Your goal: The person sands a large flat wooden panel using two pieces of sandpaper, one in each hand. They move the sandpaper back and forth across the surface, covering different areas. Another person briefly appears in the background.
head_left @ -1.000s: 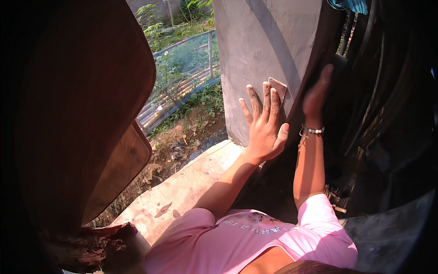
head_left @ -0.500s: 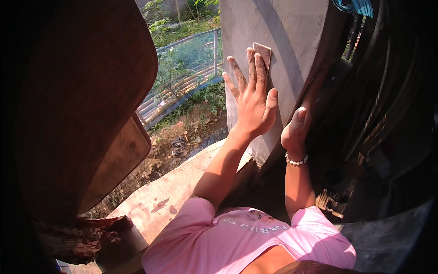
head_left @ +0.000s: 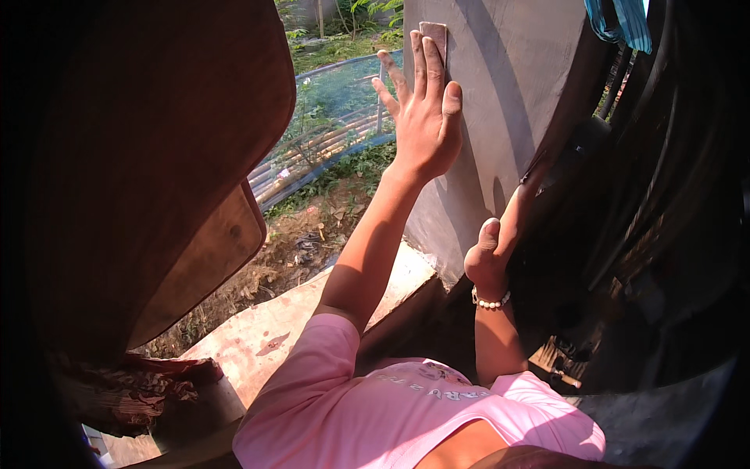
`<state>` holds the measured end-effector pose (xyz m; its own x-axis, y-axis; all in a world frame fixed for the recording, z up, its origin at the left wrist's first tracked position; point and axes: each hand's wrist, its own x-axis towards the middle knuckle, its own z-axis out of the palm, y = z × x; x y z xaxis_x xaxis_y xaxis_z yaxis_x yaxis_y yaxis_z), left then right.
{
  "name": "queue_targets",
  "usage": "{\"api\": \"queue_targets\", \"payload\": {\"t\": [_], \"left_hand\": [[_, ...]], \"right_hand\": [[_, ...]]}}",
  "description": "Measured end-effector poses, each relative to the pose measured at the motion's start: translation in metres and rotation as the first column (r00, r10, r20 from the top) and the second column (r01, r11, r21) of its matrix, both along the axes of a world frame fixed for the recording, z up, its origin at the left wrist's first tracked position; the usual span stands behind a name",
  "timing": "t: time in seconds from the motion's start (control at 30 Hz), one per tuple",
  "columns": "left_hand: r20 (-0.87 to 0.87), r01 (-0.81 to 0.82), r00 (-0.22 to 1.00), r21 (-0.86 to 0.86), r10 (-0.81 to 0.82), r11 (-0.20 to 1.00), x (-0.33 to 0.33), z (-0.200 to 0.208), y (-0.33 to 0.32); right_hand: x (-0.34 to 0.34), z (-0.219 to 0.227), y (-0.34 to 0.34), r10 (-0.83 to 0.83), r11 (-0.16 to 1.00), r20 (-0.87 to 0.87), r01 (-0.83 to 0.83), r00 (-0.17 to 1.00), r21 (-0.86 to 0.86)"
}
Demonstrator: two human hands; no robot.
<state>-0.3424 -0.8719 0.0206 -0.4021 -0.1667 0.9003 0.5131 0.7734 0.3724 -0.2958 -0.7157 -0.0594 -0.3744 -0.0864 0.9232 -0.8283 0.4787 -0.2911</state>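
Observation:
An upright grey panel (head_left: 508, 102) stands in front of me. My left hand (head_left: 422, 117) lies flat on it with fingers spread, pressing a small brownish rectangular sanding piece (head_left: 434, 33) against the surface under the fingertips. My right hand (head_left: 488, 262), with a bead bracelet at the wrist, is lower down and grips the panel's right edge, thumb on the grey face and fingers hidden behind it. Both forearms rise from my pink shirt at the bottom.
A large brown wooden board (head_left: 156, 156) leans at the left. Below lie a pale concrete ledge (head_left: 266, 336) and a patterned cloth (head_left: 133, 391). Beyond is a garden with blue netting (head_left: 336, 94) and poles. Dark shapes fill the right side, with a blue cloth (head_left: 621, 19) above.
My left hand has slid up the panel with the sanding piece under its fingers. My right hand has dropped from high on the panel's edge to a lower grip.

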Motion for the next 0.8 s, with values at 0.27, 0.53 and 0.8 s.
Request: {"api": "queue_targets", "payload": {"t": [0.27, 0.53, 0.8], "left_hand": [[-0.073, 0.019, 0.997, -0.174, -0.032, 0.985, -0.006, -0.028, 0.021], [-0.051, -0.005, 0.999, -0.192, -0.005, 0.981, -0.012, -0.018, 0.011], [-0.096, 0.043, 0.994, -0.086, -0.051, 0.995, -0.032, 0.028, -0.010]], "right_hand": [[-0.017, -0.009, -0.008, -0.012, 0.997, 0.012, 0.012, 1.000, -0.071], [-0.017, -0.020, -0.008, -0.040, 0.995, -0.022, 0.038, 0.999, -0.088], [-0.014, -0.018, -0.007, -0.080, 0.995, -0.008, 0.079, 0.997, -0.059]]}}
